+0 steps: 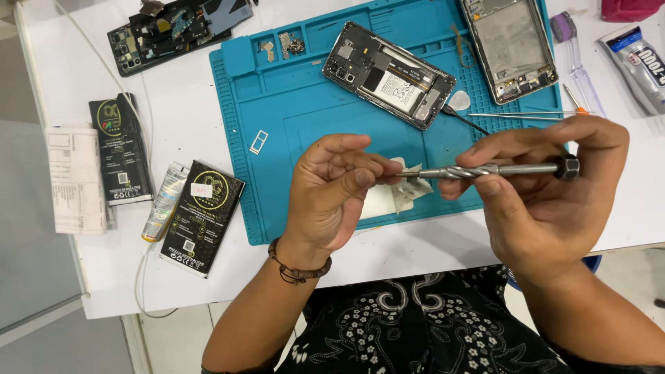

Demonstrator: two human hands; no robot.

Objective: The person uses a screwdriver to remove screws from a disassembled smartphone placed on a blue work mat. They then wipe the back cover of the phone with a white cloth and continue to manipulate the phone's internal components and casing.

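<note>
The right hand (537,180) pinches a slim silver metal screwdriver with a twisted shaft and a dark knurled cap (495,170) between thumb and forefinger, fingers closed around it. The tool's long axis runs nearly level, from the cap at 3 o'clock to the tip at 9 o'clock — pointing straight at the left hand (332,187). That hand has its fingertips pressed together on a small crumpled white wipe (409,185), just where the tip meets it, so tool and wipe lie between the two hands, touching both. What else the left fingers may hold at the tip is hidden.

Both hands hover over the near edge of a teal silicone repair mat (291,111) on the white tabletop (194,83). At 12 o'clock from the hands lies an opened black smartphone with its innards showing (388,73) — at 1 o'clock a bare phone frame (509,45). At 9 o'clock, off the mat, sit two black flat boxes (201,215) and a small white tube (164,201).
</note>
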